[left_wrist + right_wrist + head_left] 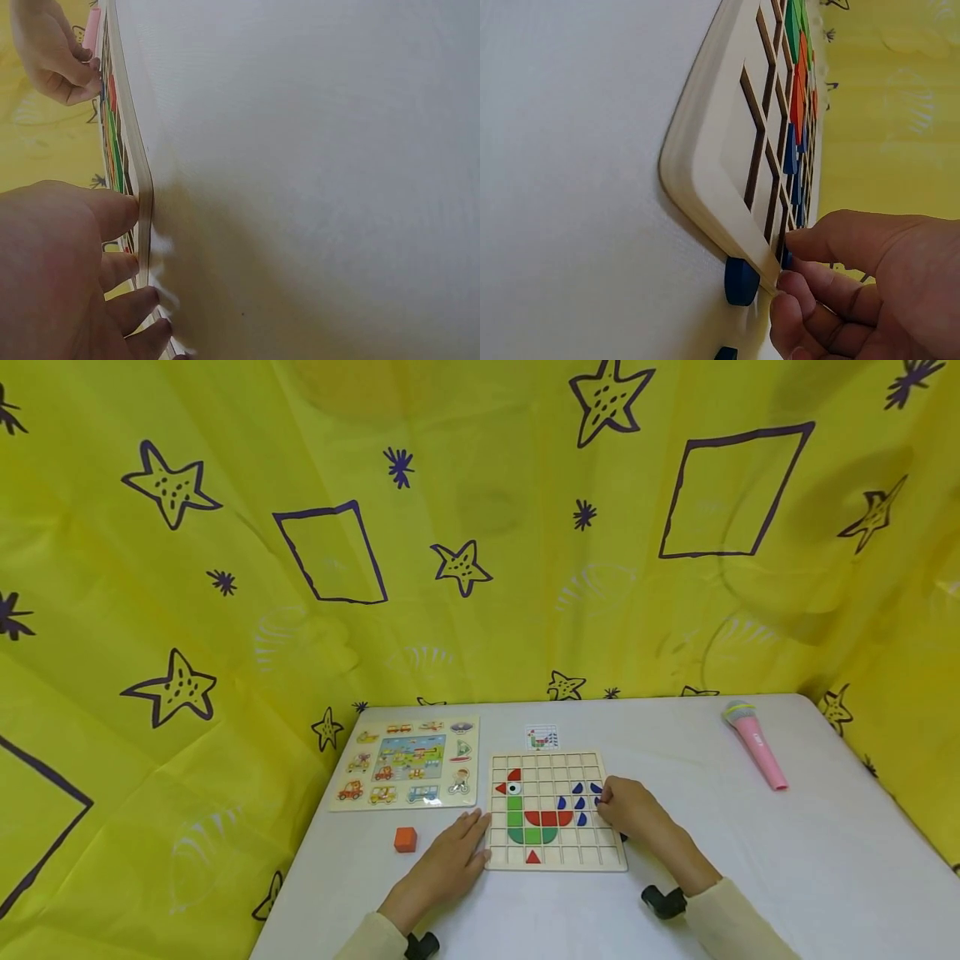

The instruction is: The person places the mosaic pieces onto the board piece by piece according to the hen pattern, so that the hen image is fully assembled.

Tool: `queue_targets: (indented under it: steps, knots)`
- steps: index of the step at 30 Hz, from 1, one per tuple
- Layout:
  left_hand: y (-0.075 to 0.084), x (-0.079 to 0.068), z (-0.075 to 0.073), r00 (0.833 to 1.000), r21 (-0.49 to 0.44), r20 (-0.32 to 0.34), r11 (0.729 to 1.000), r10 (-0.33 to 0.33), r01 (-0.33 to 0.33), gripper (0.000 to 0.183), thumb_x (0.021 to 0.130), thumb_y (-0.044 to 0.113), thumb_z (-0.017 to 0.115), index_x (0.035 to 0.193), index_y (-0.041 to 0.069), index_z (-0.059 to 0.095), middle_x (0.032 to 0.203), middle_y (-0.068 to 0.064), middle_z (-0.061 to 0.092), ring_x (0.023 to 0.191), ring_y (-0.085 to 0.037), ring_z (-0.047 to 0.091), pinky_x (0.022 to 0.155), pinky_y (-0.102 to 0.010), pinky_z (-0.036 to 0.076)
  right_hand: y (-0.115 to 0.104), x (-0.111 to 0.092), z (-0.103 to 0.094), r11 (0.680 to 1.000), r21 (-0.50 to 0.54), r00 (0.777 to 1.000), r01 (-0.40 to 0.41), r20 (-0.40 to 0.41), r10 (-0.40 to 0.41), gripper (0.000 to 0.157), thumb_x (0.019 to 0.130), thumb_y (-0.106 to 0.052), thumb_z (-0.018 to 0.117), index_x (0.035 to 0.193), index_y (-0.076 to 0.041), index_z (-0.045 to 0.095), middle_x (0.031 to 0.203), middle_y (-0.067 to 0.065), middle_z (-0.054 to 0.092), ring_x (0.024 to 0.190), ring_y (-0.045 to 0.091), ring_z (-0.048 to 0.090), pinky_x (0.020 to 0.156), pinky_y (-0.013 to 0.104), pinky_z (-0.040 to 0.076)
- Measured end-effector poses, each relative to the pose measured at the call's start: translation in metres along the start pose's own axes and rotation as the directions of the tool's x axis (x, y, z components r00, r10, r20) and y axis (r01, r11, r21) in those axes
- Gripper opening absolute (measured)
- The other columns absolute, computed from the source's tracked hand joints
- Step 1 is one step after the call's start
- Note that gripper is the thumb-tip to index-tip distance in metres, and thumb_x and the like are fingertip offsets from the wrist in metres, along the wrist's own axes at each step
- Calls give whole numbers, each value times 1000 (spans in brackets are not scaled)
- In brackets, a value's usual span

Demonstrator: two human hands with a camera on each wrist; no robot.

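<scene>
Here the right hand (pixel 628 808) rests at the right side of the grid board (pixel 556 811), its fingers curled, and in the right wrist view the fingertips (pixel 799 244) seem to pinch a small blue piece (pixel 787 259) at the edge of a cell. I judge that the fingers are bent so tightly because the piece is small and must go exactly inside one square. The left hand (pixel 450 860) lies flat on the table (pixel 750 860), fingers straight and a little spread, with the fingertips (pixel 127 214) touching the left rim of the board; probably it keeps the board from sliding. It holds nothing.

On the board there is already a bird picture made of red, green and blue pieces. Two more blue pieces (pixel 741 280) lie on the table just beside the board's right edge, near the right hand. Just behind the board lies a small pattern card (pixel 542 737). To the left are an orange cube (pixel 405 839) and a vehicle puzzle (pixel 408 763); a pink toy microphone (pixel 756 744) lies well apart at the right.
</scene>
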State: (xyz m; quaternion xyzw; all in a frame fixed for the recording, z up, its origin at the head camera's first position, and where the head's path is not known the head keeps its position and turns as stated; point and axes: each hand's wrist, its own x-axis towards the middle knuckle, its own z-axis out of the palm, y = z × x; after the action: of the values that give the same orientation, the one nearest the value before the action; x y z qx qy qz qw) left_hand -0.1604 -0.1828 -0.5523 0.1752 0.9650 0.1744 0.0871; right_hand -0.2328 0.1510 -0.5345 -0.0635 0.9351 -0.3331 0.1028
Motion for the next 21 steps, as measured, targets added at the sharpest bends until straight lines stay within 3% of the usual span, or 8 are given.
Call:
queue_targets:
  steps: [13, 21]
  knots:
    - [-1, 1, 1, 1000, 0, -10, 1000, 12, -12, 63, 110, 37, 54, 165, 15, 37, 171, -7, 36, 158, -32, 34, 126, -53, 35, 2, -7, -9, 1000, 15, 1000, -4, 23, 4, 6, 96, -4, 68, 98, 1, 65, 84, 7, 61, 74, 20, 57, 61, 29, 49]
    - [-1, -1, 0, 1000, 3, -13, 1000, 19, -19, 63, 109, 36, 56, 165, 14, 38, 170, -8, 37, 157, -33, 35, 125, -53, 36, 13, -14, -30, 998, -57, 1000, -7, 22, 9, 14, 94, -6, 67, 104, 3, 67, 88, 8, 66, 78, 22, 59, 69, 38, 54]
